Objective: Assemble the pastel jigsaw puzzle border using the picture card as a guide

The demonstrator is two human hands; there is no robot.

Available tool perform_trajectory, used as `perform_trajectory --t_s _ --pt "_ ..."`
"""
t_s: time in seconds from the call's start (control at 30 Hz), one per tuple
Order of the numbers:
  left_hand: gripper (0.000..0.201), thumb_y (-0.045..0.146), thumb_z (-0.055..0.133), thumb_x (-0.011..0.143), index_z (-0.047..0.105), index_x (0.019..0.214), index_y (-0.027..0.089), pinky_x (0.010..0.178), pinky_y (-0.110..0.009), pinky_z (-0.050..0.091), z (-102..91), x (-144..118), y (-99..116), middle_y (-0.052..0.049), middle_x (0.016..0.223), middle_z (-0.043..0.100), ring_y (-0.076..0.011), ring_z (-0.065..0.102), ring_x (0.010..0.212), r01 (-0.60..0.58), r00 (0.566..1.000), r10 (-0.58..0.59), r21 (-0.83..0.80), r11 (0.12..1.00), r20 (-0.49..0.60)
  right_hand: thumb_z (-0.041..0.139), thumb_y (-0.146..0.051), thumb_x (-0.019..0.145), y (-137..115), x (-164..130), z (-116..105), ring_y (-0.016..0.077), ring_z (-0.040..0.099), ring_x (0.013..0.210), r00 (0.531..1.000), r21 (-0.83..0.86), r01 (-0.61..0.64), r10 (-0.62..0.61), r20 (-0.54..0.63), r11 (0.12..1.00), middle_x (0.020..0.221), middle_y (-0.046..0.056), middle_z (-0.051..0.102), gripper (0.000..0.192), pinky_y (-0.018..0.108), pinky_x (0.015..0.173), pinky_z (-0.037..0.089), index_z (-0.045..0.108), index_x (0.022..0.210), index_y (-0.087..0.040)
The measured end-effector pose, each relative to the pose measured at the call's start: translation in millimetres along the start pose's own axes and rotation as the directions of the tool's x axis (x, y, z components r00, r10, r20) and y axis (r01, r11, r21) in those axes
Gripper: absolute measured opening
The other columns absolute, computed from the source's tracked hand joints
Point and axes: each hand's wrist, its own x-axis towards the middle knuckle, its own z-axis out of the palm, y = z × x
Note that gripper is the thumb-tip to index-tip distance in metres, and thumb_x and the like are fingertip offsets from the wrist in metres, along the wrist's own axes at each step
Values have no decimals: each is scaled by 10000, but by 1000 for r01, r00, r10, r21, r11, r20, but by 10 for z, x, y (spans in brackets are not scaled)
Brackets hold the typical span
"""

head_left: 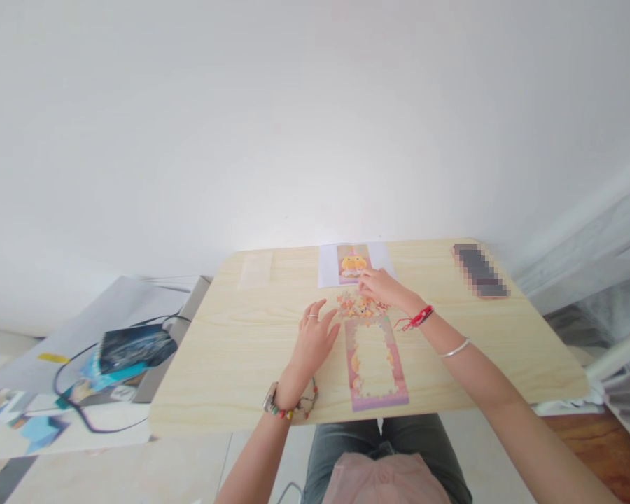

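A jigsaw puzzle border lies on the table in front of me, its outer pieces joined into a frame around bare wood. Just beyond it is a pile of loose puzzle pieces. My left hand rests left of the pile, fingers spread and nothing in them. Over the pile's far side, my right hand has its fingertips drawn together; whatever is between them is too small to make out. Behind the pile lies a white sheet with a printed picture of an orange figure, partly covered by my right fingers.
The light wooden table stands against a white wall. A phone-like dark object, blurred out, lies at the back right. A pale translucent sheet is at the back left. Papers, a dark notebook and a cable fill the surface to the left.
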Motion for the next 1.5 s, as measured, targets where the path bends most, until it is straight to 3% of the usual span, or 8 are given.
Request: perform_trajectory --t_s 0.23,0.53,0.6,0.7,0.83,0.97,1.13,1.5 --pt "184 253 493 843 626 953 191 923 -450 432 -95 185 123 -114 1130 531 -234 509 1082 93 994 -104 -244 965 -32 460 -258 883 -114 -157 -118 188 533 862 978 -105 211 -209 26 972 910 88 561 186 338 779 391 598 849 -139" --pt "111 237 578 773 636 701 175 713 -308 496 -230 454 390 -92 1129 565 -217 539 1036 249 968 -194 -550 797 157 326 -222 926 -297 -354 -346 202 521 876 941 -181 322 -336 -48 929 837 77 560 283 383 810 384 588 831 -173" --pt "121 243 569 777 629 700 172 696 -293 488 -225 429 430 -94 1129 563 -214 539 1036 289 957 -246 -596 749 155 375 -242 910 -308 -403 -348 215 521 917 955 -70 250 -258 -147 966 888 88 568 228 388 811 394 592 883 -176" --pt "149 268 534 802 618 728 169 706 -290 482 -198 377 536 -98 1128 562 -213 534 1050 341 926 -354 -685 644 128 473 -313 865 -386 -494 -275 211 535 899 929 258 15 82 -361 966 925 88 568 184 367 771 434 589 942 -193" --pt "152 275 511 818 595 751 167 762 -306 475 -125 325 731 -97 1105 574 -213 524 1067 322 916 -386 -767 555 105 514 -388 824 -554 -568 -138 167 567 783 864 715 -133 433 -255 687 837 50 580 211 292 675 467 595 852 -195" --pt "157 287 473 853 582 854 175 762 -312 481 -111 284 774 -103 1096 561 -211 511 1069 245 950 -308 -735 633 51 545 -393 791 -579 -573 -145 159 572 758 867 806 -172 475 -149 566 793 37 591 221 279 675 457 595 781 -177" --pt "282 271 476 866 545 1138 257 888 -373 430 -299 274 558 -93 1225 460 -219 437 1149 -107 994 107 -456 884 -27 534 -332 800 -410 -604 -360 142 550 691 958 698 -230 283 42 678 751 23 614 198 265 625 426 642 754 -173" --pt "205 269 512 850 633 1016 264 856 -333 446 -389 361 536 -77 1209 479 -208 448 1139 -266 948 318 -481 835 29 553 -240 785 -344 -582 -493 108 463 573 974 581 -174 53 219 795 598 -23 546 167 227 537 345 638 658 -174"
